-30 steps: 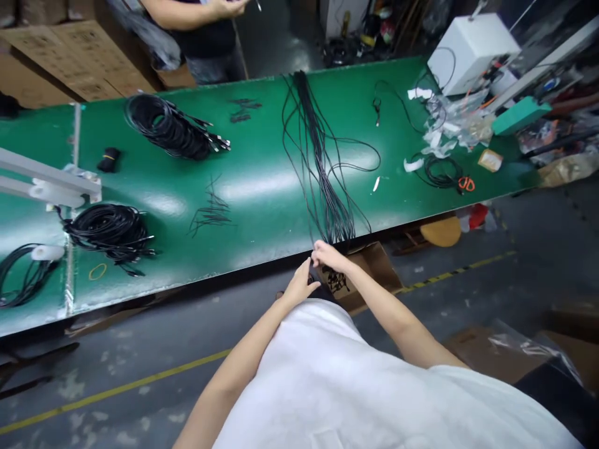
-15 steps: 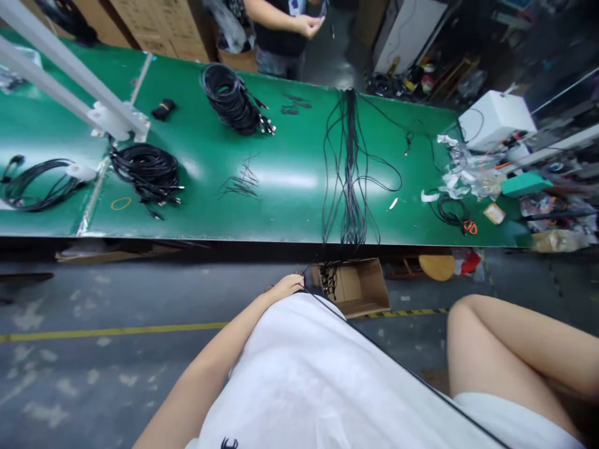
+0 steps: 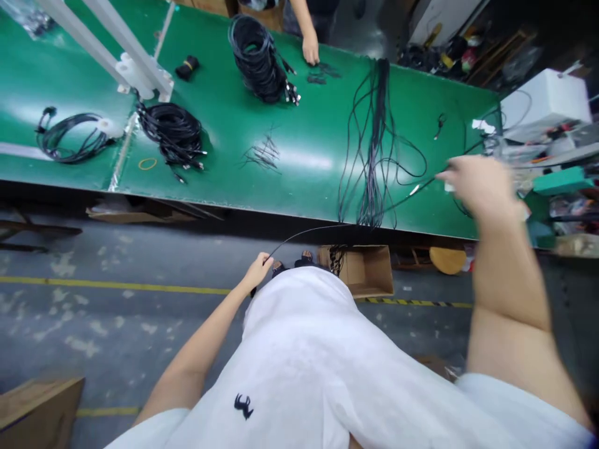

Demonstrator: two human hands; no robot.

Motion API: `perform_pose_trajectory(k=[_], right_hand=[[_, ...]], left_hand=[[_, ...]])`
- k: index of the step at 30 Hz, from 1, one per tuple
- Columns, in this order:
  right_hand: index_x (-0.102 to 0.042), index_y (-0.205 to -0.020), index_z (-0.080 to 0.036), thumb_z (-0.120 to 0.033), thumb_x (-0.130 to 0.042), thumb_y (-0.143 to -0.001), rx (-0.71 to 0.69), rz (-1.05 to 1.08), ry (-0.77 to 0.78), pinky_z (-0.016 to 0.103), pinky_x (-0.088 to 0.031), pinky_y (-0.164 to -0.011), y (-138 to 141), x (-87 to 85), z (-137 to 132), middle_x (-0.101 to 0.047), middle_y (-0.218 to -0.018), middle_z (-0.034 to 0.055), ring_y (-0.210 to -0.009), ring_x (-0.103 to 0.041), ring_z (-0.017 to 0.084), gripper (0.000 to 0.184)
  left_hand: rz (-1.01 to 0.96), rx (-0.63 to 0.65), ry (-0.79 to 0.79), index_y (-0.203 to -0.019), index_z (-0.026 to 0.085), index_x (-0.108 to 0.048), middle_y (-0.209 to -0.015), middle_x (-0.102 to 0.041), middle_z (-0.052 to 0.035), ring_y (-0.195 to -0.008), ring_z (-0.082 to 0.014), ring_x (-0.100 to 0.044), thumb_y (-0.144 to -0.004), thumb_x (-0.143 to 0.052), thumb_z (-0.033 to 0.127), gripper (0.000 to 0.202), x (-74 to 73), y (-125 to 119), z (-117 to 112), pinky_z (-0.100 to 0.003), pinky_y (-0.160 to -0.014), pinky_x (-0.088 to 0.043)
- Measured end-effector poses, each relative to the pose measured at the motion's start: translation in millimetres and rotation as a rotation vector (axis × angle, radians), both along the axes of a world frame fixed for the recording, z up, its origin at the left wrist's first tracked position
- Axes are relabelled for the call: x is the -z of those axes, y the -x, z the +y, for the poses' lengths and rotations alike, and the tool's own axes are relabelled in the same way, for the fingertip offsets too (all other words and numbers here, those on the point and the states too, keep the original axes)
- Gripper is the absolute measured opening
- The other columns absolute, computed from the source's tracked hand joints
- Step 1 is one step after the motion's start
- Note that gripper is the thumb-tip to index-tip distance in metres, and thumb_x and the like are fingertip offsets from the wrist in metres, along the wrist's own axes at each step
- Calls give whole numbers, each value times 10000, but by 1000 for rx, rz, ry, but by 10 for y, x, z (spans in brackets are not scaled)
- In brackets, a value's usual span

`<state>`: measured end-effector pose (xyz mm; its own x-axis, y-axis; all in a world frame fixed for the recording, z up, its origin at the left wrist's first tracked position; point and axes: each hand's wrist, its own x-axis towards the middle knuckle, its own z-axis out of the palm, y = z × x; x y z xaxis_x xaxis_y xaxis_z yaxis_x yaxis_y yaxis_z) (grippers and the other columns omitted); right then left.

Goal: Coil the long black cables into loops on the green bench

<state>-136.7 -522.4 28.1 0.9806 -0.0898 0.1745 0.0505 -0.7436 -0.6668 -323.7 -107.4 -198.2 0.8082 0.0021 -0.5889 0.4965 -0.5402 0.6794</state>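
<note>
My left hand (image 3: 259, 269) is closed on a thin black cable (image 3: 306, 231), low in front of the table and left of my shirt. From there the cable arcs up to the table's front edge. My right hand (image 3: 482, 182), smeared by motion, is over the right part of the table. Its fingers pinch a black cable that slants up from the front edge; it looks like the same one. Between the hands, a bundle of long loose black cables (image 3: 377, 134) lies across the green table (image 3: 299, 187), with ends at the front edge.
Coiled cables (image 3: 259, 62) stand at the back, and another coil (image 3: 172, 134) lies farther left. Cable ties (image 3: 264, 154) lie mid-table. A co-worker's hand (image 3: 309, 48) touches small black pieces (image 3: 325, 73). Below is a cardboard box (image 3: 377, 271); a white box (image 3: 545, 106) stands right.
My right hand has come into view and swung out over the table with the cable. My left hand has moved left and slightly up. The co-worker's hand has come down to the table.
</note>
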Motion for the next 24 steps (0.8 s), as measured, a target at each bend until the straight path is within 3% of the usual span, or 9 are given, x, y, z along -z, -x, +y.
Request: perform_pose_trajectory(k=[3, 5, 8, 10, 12, 15, 18, 21, 24], right_hand=[[-655, -1170, -176, -233, -758, -758, -605, 198, 51, 472, -341, -1072, 217, 558, 1022, -618, -1275, 143, -1231, -529, 276, 428], [-652, -1164, -207, -314, -634, -869, -958, 318, -89, 391, -440, -983, 428, 946, 1575, -690, -1123, 76, -1044, -625, 211, 314], [-679, -1028, -201, -397, -356, -986, -922, 363, -159, 321, -501, -805, 517, 1357, 1652, -708, -994, 56, -831, -649, 176, 380], [-686, -988, -185, -408, -311, -984, -710, 278, -13, 326, -492, -788, 420, 1526, 1331, -703, -1045, 88, -871, -650, 205, 436], [-698, -986, -181, -383, -332, -969, -651, 247, 242, 333, -475, -776, 362, 1605, 1032, -709, -1056, 113, -927, -649, 238, 418], [-708, -964, -197, -337, -355, -966, -959, 292, 471, 285, -419, -649, 563, 1452, 1033, -727, -972, 96, -864, -655, 214, 379], [-693, -970, -200, -352, -355, -989, -1230, 262, 435, 261, -323, -571, 853, 1025, 1507, -721, -905, 60, -804, -641, 170, 370], [-681, -934, -188, -335, -399, -981, -1169, 251, 382, 260, -275, -572, 848, 644, 1941, -713, -899, 48, -794, -619, 157, 322], [-683, -903, -190, -320, -460, -954, -1109, 305, 330, 253, -265, -586, 707, 502, 2064, -712, -918, 38, -803, -605, 154, 263]], left_hand=[[31, -61, 382, -1057, 172, -626, -631, -435, 39, -508, -88, -384, -910, -505, 387, 287, -488, -85, -156, -187, -478, -334], [35, -211, 766, -1062, 142, -656, -596, -383, 58, -428, -47, -272, -854, -623, 399, 332, -840, -189, -128, -159, -382, -235], [-159, -608, 1096, -1031, 130, -671, -575, -364, 71, -395, -22, -243, -882, -616, 377, 293, -1265, -291, 251, -115, -325, -194], [-381, -857, 1162, -1064, 146, -660, -569, -381, 73, -395, -15, -290, -950, -520, 361, 281, -1407, -277, 604, -78, -330, -228], [-507, -976, 1117, -1085, 152, -651, -561, -412, 78, -407, -5, -351, -970, -492, 332, 266, -1416, -222, 838, -51, -367, -288], [-430, -875, 885, -1076, 135, -652, -616, -546, 51, -516, -24, -528, -904, -610, 340, 271, -1261, -162, 722, -94, -527, -461], [-235, -533, 702, -1073, 125, -667, -864, -701, -57, -823, -144, -673, -818, -697, 432, 400, -1128, -129, 199, -265, -795, -546], [-73, -232, 717, -1095, 126, -679, -984, -715, -109, -960, -201, -656, -820, -678, 478, 447, -1156, -67, -223, -323, -904, -496], [18, -194, 859, -1039, 111, -689, -761, -650, -46, -687, -122, -605, -836, -667, 470, 413, -1246, -58, -327, -267, -735, -504]])
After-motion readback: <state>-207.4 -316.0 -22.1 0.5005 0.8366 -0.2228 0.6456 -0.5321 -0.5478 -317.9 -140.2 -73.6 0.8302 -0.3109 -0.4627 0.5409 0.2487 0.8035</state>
